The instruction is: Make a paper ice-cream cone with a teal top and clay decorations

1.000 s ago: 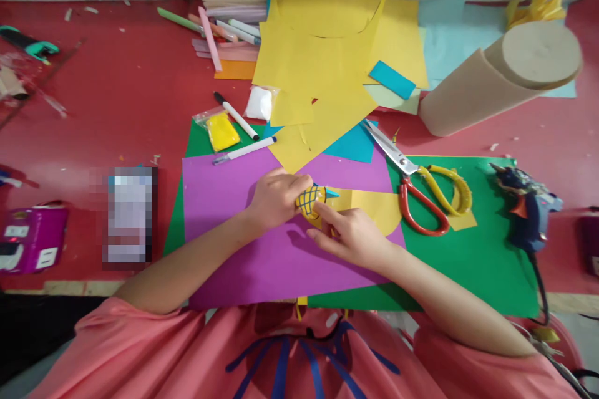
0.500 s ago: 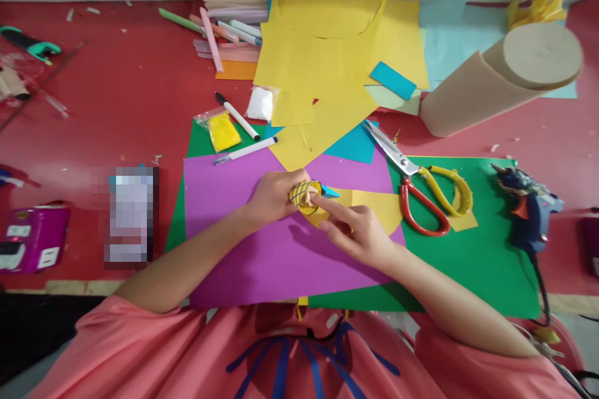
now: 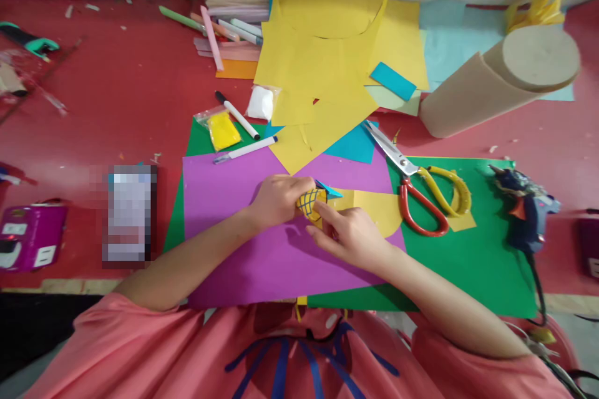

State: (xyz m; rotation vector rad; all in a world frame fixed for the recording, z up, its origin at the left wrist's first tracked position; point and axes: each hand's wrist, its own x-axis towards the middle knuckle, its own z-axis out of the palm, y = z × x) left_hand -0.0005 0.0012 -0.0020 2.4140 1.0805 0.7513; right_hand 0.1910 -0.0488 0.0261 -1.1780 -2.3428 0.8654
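Observation:
My left hand [image 3: 276, 201] is closed around a small yellow paper piece [image 3: 311, 202] marked with a black grid, which has a blue tip [image 3: 331, 189]. My right hand [image 3: 352, 235] pinches the same piece from the right, its index finger lying along the edge. Both hands hover just over the purple sheet [image 3: 253, 249], which lies on a green sheet [image 3: 468, 262]. A yellow paper cut-out [image 3: 379, 209] rests right beside the hands.
Red-and-yellow scissors [image 3: 423, 187] and a blue glue gun [image 3: 524, 209] lie to the right. A stack of yellow paper [image 3: 327, 56], markers [image 3: 236, 115], a bag of yellow clay [image 3: 223, 129] and a beige foam roll [image 3: 500, 81] sit behind. A purple box [image 3: 30, 237] is at the left.
The yellow grid piece has been turned and pressed between my hands; my right index finger has moved from its top to its lower edge. Nothing else has moved.

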